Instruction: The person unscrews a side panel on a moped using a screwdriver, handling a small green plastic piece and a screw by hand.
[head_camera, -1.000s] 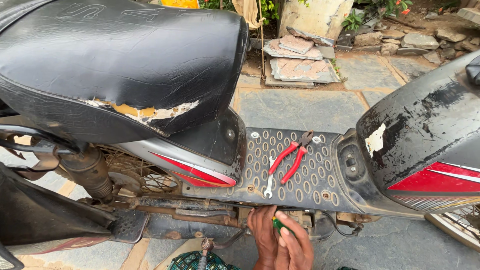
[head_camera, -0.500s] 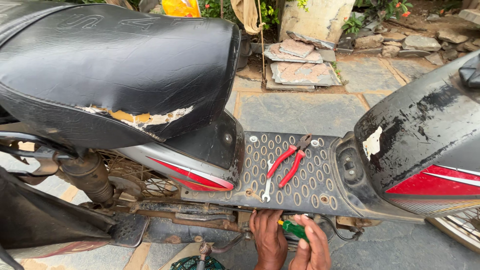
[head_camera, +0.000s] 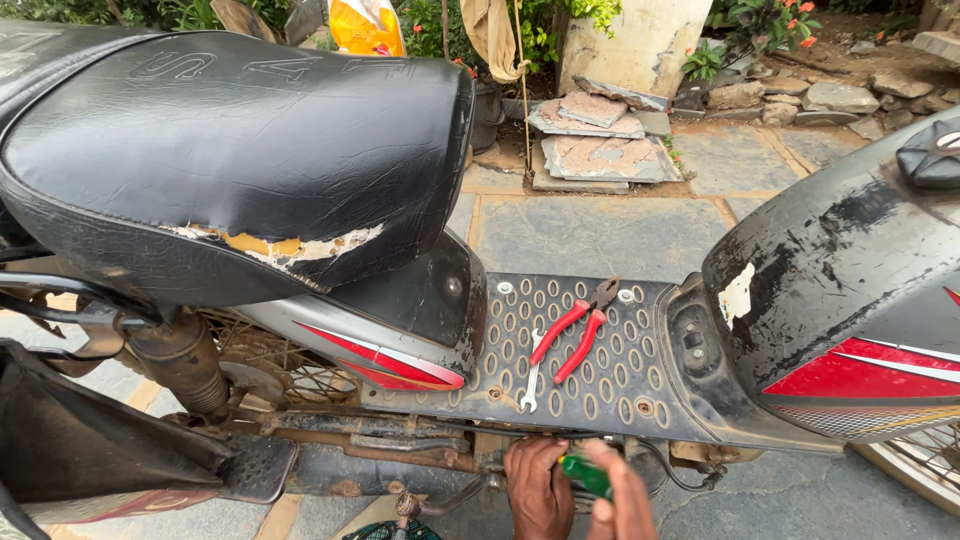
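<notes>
Head camera, looking down on the side of a parked scooter (head_camera: 420, 330). Two bare hands work at the bottom edge of the frame, just under the lip of the footboard (head_camera: 600, 400). The left hand (head_camera: 537, 487) is curled in a loose fist against the rusty underframe (head_camera: 400, 445). Whether it grips anything cannot be told. The right hand (head_camera: 625, 500) is closed around a green-handled tool (head_camera: 587, 475), probably a screwdriver, whose tip is hidden. The two hands touch, with the green handle between them. Both are cut off at the wrist by the frame edge.

Above them, the perforated metal footboard lies flat between the seat body and the front panel. On it rest red-handled pliers (head_camera: 575, 335), handles spread, and just beside them a small open-ended spanner (head_camera: 531, 378). Both lie well back from the board's near edge, and bare board shows around them.

The cracked black seat (head_camera: 230, 150) fills the upper left, its torn rim showing yellow foam. The scuffed black and red front panel (head_camera: 850, 290) rises on the right. Between them, stone paving (head_camera: 590, 235) lies open beyond the scooter, up to a stack of broken slabs (head_camera: 600, 135) near a plastered pillar (head_camera: 640, 45).
</notes>
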